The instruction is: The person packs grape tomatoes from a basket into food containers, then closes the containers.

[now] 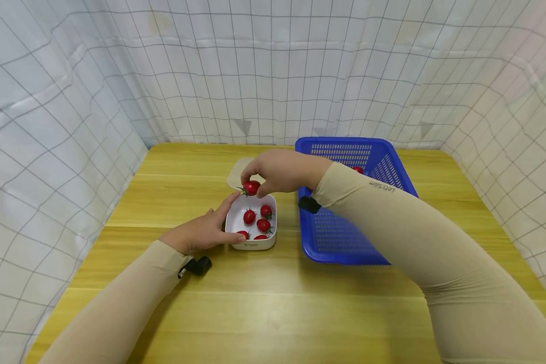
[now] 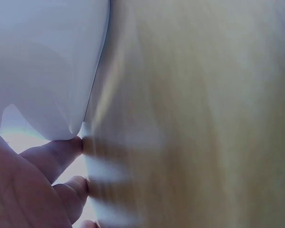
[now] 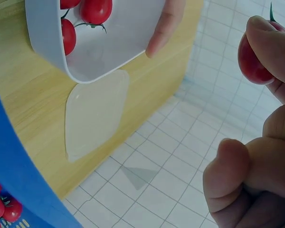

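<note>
A cherry tomato (image 1: 252, 188) with a green stem is pinched between the thumb and fingers of my right hand (image 1: 284, 169), above the back rim of a white square container (image 1: 255, 245). Several more cherry tomatoes (image 1: 249, 217) lie inside, mostly toward its right and front. My left hand (image 1: 205, 231) holds the container from the left, thumb at the front rim and index finger at the back-left corner. In the left wrist view, fingertips (image 2: 69, 148) touch the container's white wall (image 2: 42, 61).
To the right stands a blue perforated basket (image 1: 304, 230), partly hidden under my right forearm, with red tomatoes (image 3: 12, 210) in it. A pale translucent lid (image 3: 97, 116) lies flat on the wooden table behind the container. Grid-patterned curtains (image 1: 273, 76) enclose the table's back and sides.
</note>
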A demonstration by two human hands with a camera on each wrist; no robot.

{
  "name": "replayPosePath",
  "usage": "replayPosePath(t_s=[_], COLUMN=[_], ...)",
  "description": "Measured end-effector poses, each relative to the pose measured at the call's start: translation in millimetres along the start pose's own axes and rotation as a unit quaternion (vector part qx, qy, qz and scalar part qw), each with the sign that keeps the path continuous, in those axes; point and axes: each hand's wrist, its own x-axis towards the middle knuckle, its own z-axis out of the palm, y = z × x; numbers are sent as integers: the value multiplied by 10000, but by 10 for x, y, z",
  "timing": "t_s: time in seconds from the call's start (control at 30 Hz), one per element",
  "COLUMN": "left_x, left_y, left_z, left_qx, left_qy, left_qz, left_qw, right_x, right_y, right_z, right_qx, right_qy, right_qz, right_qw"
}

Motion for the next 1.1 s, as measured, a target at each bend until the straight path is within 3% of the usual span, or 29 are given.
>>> replayPosePath(t_s=[0.33,0.5,0.63,0.83,1.0,1.1], left_x=[5,22,31,3,-16,-15], left_y=[0,0,0,-13,-24,-18], left_z=[2,9,15,19,26,27], left_qx=[-54,-128,-99,-68,-19,44], left_qy=[29,74,121,170,155,145], left_qz=[108,146,197,138,50,11], left_qw=[9999,9998,9997,9997,9999,9999], right_x=[32,-116,-325,-641,-859,-929], right_y=[-22,152,480,1230,1701,1832], right_z=[-9,-25,-34,80,290,406], right_qx=[-47,207,613,906,971,1020], right_qy=[-76,379,914,1467,1378,1140], right_qz=[237,550,1009,1914,2431,2467], right_qw=[9997,9976,9888,9662,9552,9569])
